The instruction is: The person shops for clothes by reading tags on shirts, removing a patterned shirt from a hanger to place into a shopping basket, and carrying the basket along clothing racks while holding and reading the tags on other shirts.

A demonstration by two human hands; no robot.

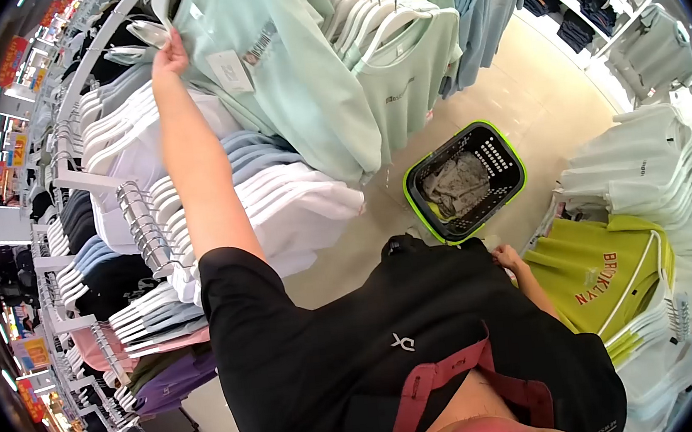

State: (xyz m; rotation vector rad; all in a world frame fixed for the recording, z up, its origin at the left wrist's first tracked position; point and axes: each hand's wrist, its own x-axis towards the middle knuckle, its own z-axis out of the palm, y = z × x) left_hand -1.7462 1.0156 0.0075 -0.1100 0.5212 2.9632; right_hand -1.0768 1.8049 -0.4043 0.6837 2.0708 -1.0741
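Note:
At the upper left, my left hand (170, 56) is raised to the rack. Its fingers are closed at the edge of a mint green sweatshirt (295, 79), by the white hanger. A white paper tag (230, 71) hangs on the front of this sweatshirt. Low on the other side, my right hand (510, 258) is beside my black shirt with its fingers curled; a small pale thing shows by the fingertips, too small to name. Just beyond it, a black shopping basket (518, 168) with a bright green rim stands on the floor, with a crumpled grey-patterned garment (458, 184) inside.
Mint sweatshirts (408, 85) and blue-grey shirts (480, 11) hang ahead. White shirts (287, 205) fill the rack at left, beside metal rails (140, 227). A yellow-green sweatshirt (592, 267) and pale shirts (641, 163) hang at right. Tiled floor (528, 73) runs between the racks.

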